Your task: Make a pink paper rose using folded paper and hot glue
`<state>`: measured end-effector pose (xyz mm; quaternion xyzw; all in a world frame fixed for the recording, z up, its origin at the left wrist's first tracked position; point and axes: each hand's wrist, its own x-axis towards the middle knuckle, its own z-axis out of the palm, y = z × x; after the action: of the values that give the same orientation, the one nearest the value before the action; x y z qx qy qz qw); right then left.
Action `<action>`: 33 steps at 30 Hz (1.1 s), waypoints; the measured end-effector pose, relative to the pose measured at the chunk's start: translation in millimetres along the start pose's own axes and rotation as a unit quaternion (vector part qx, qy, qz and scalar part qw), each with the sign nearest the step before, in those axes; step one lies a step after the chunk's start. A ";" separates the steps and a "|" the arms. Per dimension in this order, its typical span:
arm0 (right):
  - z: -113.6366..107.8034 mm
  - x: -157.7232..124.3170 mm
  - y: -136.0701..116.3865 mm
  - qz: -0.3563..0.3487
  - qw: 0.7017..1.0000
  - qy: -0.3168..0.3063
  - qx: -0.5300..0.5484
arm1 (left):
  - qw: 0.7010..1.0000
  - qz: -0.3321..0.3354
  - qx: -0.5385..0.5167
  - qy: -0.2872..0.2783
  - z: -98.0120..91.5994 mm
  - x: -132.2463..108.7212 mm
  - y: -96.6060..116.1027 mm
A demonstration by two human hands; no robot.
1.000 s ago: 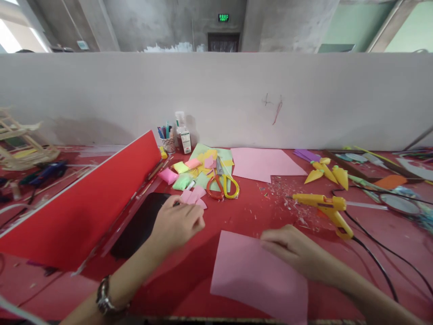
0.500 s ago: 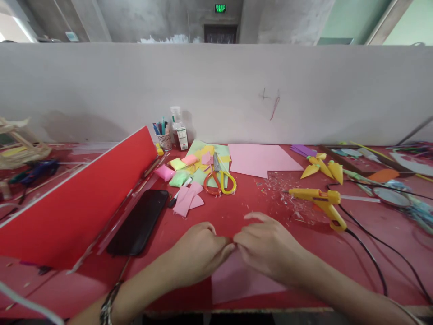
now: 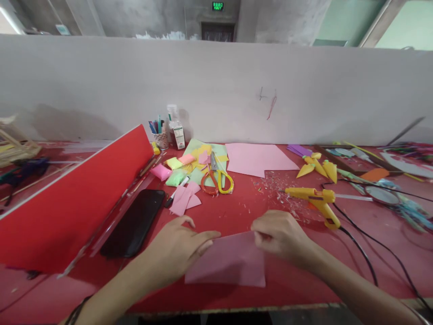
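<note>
While hands (image 3: 177,243) (image 3: 282,232) hold paper (image 3: 233,262), a cup (image 3: 160,141) contains pens (image 3: 156,125).

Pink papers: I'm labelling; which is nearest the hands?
The front sheet, between left hand and right hand; the notched sheet and small pieces lie farther back.

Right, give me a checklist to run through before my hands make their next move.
1. Right hand gripping the near pink sheet: ok, fingers closed at its far right corner.
2. Left hand gripping that sheet: cannot tell; it is at the far left part, but the fingers hide the contact.
3. Sheet clear of the yellow glue gun: ok, they lie apart.
4. Glue gun cool: cannot tell; nothing visible shows its heat.
5. Tabletop free of debris: not ok, shreds lie scattered near the nozzle.
6. Phone clear of the sheet: ok, it lies apart, to the left.
</note>
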<state>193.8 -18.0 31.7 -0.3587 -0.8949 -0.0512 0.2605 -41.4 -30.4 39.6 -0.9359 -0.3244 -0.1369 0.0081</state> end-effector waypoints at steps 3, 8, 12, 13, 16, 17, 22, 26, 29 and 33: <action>-7.3 0.2 6.1 0.065 0.997 -0.003 0.033 | 1.000 -0.005 -0.024 -0.018 -4.4 -0.6 -2.1; -13.3 5.9 -1.7 0.064 0.994 -0.040 0.085 | 0.999 0.025 -0.011 -0.025 -4.0 6.6 -2.0; -5.0 10.4 -11.4 -0.035 0.992 -0.120 0.034 | 0.990 0.019 0.076 0.116 1.0 14.8 -1.8; -2.3 11.9 -13.1 -0.040 0.991 -0.124 0.014 | 0.982 0.019 0.107 0.152 2.3 16.6 -0.5; 4.0 17.4 -17.1 -0.037 0.989 -0.144 -0.017 | 0.968 0.060 0.155 0.189 6.0 21.7 6.8; 5.3 19.1 -18.2 -0.033 0.987 -0.155 -0.014 | 0.965 0.072 0.160 0.194 7.0 23.0 9.6; 7.1 20.6 -19.5 -0.001 0.979 -0.200 0.046 | 0.959 0.060 0.163 0.225 8.1 23.4 10.3; 2.2 13.5 -14.3 0.050 0.969 -0.188 0.154 | 0.971 0.021 0.117 0.207 -1.1 17.2 -12.1; -2.1 7.0 -7.7 0.170 0.938 -0.161 0.254 | 0.981 -0.106 0.001 0.160 -8.7 11.9 -33.1; 2.3 3.1 -3.6 0.319 0.868 -0.093 0.369 | 0.917 -0.235 -0.310 0.084 -6.1 6.3 -40.8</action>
<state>188.5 -18.1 31.6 -0.5053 -0.7056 0.4025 0.2912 -63.1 5.0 44.1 -0.7731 -0.4743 -0.3073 -0.2878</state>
